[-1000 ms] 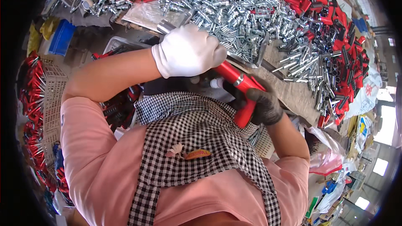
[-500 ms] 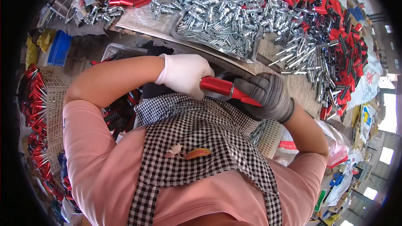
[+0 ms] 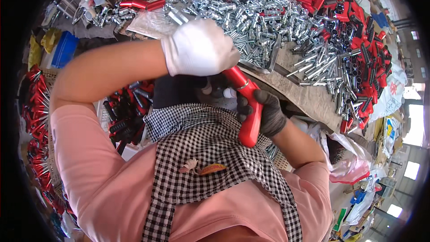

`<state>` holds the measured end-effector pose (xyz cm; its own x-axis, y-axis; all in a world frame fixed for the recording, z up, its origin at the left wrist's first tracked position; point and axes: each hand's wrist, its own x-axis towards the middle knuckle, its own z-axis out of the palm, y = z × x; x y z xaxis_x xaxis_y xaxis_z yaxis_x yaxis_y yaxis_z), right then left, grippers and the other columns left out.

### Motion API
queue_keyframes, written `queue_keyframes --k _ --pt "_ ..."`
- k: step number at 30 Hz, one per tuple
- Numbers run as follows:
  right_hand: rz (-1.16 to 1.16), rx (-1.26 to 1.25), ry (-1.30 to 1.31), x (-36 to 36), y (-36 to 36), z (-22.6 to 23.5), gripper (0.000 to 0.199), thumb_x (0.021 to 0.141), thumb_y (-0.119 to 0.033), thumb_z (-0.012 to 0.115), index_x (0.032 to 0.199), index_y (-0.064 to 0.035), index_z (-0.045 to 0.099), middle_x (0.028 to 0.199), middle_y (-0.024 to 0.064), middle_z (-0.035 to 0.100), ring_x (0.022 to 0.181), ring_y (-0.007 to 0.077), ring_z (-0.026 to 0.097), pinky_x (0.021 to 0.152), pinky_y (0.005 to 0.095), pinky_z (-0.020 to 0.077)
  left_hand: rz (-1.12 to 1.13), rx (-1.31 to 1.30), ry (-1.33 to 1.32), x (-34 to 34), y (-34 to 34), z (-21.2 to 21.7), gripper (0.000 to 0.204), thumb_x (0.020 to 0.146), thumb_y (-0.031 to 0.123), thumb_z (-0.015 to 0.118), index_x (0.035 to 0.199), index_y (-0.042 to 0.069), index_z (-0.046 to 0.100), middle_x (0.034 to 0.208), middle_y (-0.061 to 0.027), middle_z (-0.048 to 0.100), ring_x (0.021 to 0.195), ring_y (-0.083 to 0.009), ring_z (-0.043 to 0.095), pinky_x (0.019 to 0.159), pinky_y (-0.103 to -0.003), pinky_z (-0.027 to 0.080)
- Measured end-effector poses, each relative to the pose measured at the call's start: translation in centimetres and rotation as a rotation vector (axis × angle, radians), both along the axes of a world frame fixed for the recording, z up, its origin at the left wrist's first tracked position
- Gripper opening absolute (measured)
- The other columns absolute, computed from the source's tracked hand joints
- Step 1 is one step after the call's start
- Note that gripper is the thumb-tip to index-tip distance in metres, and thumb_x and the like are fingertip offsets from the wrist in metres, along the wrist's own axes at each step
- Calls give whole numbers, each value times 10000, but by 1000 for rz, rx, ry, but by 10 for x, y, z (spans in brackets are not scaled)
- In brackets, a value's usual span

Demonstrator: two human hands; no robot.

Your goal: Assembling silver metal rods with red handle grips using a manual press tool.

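Observation:
Between my hands is a red pistol-shaped tool body [image 3: 251, 127] with a silver ring round its middle. Its rounded handle points down towards my checked apron. In a dark grey glove, my right hand [image 3: 271, 114] is closed around the upper handle. My left hand [image 3: 199, 47], in a white glove, is curled over the far end of the barrel and hides that end. Past the left glove shows a silver cylindrical part [image 3: 178, 16]; whether the hand touches it is hidden.
A bench ahead bears a heap of silver metal fittings [image 3: 255, 6], with a metal tray edge [image 3: 275, 54] beside it. Red and black tool bodies [image 3: 367, 62] pile up on the right. At the left stands a plastic crate of black-and-red parts [image 3: 127, 112].
The red tool body has swung from nearly level to steep, its handle now nearer me. My left hand has moved up and away; my right has come lower and nearer, uncovering the handle.

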<state>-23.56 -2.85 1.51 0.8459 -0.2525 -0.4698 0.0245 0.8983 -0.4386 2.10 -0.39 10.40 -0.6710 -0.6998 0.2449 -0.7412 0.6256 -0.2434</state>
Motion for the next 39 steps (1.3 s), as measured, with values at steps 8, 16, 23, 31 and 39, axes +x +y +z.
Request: queue_keyframes --k 8,16,23,31,39 --pt "51 751 -896 39 48 -13 648 849 -404 711 1318 -31 466 869 48 608 632 142 580 671 326 524 -598 -253 -170 6 -39 41 195 591 242 659 681 89 578 610 19 495 536 -148 525 489 -302 405" --pt "64 -2186 349 -16 -33 69 433 787 -238 720 1183 -79 644 806 45 666 715 216 660 684 368 546 309 717 167 -1 -6 24 298 752 222 720 991 59 648 757 -132 669 692 -268 671 627 -374 528" --pt "466 -2731 -38 -16 -35 65 257 743 -250 724 942 -92 691 729 72 612 618 215 613 541 337 459 191 1410 395 -18 26 -53 298 757 207 722 978 15 664 694 -124 650 611 -251 645 562 -394 510" --pt "110 -1026 267 -24 -16 33 420 782 -154 705 1181 -64 611 784 21 631 679 202 626 680 319 532 218 357 367 -20 17 -67 278 656 227 780 802 39 637 691 -134 661 638 -277 678 537 -370 519" --pt "282 -843 294 -27 -22 8 445 706 -96 690 1144 -35 649 899 77 685 819 237 658 780 371 542 288 306 216 -15 11 -72 166 773 230 626 773 64 616 677 -152 637 616 -333 658 544 -442 514"
